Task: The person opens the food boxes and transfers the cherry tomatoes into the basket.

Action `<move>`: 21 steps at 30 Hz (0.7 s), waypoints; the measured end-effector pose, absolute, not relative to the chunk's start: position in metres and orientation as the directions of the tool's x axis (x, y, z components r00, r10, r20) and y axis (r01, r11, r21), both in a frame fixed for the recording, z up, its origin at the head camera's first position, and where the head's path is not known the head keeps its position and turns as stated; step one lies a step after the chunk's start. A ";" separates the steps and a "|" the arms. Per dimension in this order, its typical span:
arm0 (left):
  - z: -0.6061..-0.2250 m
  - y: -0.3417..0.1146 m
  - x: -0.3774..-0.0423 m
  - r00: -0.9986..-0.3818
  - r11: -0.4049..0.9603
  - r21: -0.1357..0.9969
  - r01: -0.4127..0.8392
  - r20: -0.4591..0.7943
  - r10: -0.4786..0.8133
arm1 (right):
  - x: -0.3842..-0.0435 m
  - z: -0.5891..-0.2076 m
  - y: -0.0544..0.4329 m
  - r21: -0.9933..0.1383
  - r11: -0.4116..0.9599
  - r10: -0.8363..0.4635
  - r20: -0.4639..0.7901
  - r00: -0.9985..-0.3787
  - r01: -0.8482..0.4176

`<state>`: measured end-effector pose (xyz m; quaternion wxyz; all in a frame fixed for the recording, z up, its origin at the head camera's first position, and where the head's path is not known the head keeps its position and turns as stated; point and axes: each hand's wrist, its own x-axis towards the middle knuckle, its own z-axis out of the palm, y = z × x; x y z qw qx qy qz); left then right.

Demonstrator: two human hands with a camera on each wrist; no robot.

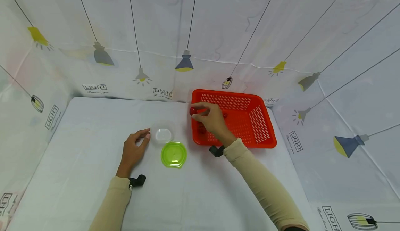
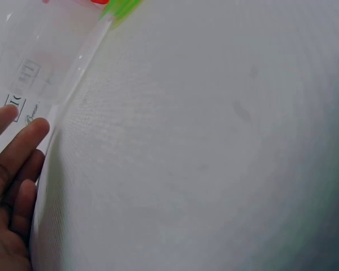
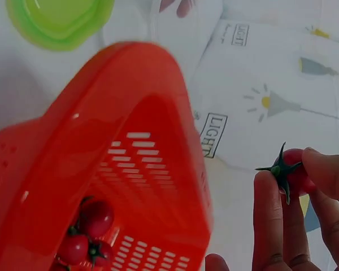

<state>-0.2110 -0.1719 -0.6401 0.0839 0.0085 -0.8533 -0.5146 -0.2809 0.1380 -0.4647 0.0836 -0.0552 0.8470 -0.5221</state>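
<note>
My right hand (image 1: 214, 120) pinches a red cherry tomato (image 3: 294, 172) between thumb and fingers, its green star-shaped stem showing in the right wrist view. In the head view that hand is over the left side of a red plastic basket (image 1: 268, 133). Several more cherry tomatoes (image 3: 96, 218) lie inside the basket. On the white table, my left hand (image 1: 132, 151) has its fingertips right at the side of a clear plastic container (image 1: 163, 135), fingers loosely bent. A green lid (image 1: 174, 154) lies flat just in front of the container.
The white-covered table (image 1: 78, 147) meets a white wall sheet printed with hanging lamps (image 1: 184, 62) behind the basket. Black wrist cameras (image 1: 137, 180) sit on both wrists. The basket's slotted rim stands higher than the container and lid.
</note>
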 end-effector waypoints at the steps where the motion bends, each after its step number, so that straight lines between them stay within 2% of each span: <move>1: -0.640 -0.172 -0.211 -0.986 0.470 0.880 0.075 0.137 -0.100 | -0.282 -0.465 0.141 -0.896 0.445 -0.177 -0.094 -0.980 0.005; 21: -0.638 -0.172 -0.210 -0.984 0.465 0.881 0.087 0.149 -0.097 | -0.315 -0.479 0.203 -0.857 0.502 -0.122 -0.203 -0.972 0.115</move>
